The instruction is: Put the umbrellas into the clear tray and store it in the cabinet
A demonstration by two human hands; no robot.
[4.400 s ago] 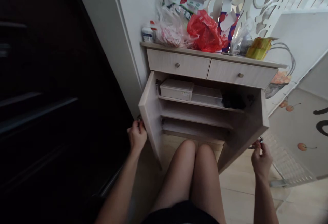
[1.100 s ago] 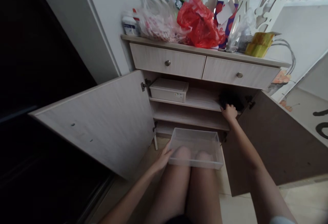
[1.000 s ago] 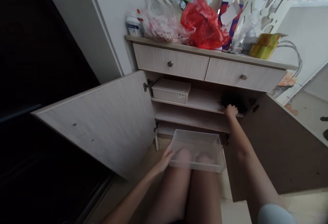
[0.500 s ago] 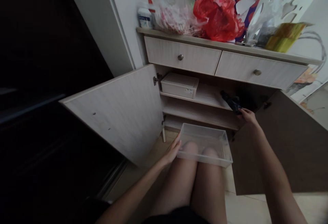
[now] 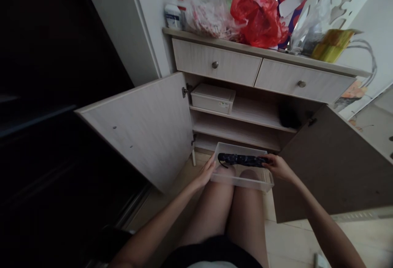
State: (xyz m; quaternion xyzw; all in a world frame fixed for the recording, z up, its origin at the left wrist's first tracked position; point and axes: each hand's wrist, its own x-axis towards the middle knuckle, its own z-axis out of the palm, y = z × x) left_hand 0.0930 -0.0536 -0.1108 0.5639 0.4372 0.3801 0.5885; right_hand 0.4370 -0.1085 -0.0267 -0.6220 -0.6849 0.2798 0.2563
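On my thighs rests a clear plastic bin (image 5: 241,182). My left hand (image 5: 205,173) grips its left side. My right hand (image 5: 278,167) is shut on the end of a folded dark navy umbrella (image 5: 242,160), which lies across the top of the bin, near its far wall. The other end of the umbrella has a small loop. I cannot tell whether it touches the bin's floor.
Both doors of a pale wood shoe cabinet (image 5: 147,131) stand open on either side of me. Its upper shelf holds a white lidded box (image 5: 213,98) and a dark item (image 5: 287,115). Plastic bags crowd the cabinet top. A dark wardrobe fills the left.
My right hand has come down from the shelf to the bin, bringing the umbrella from the shelf to above the bin. My left hand stays at the bin's side.
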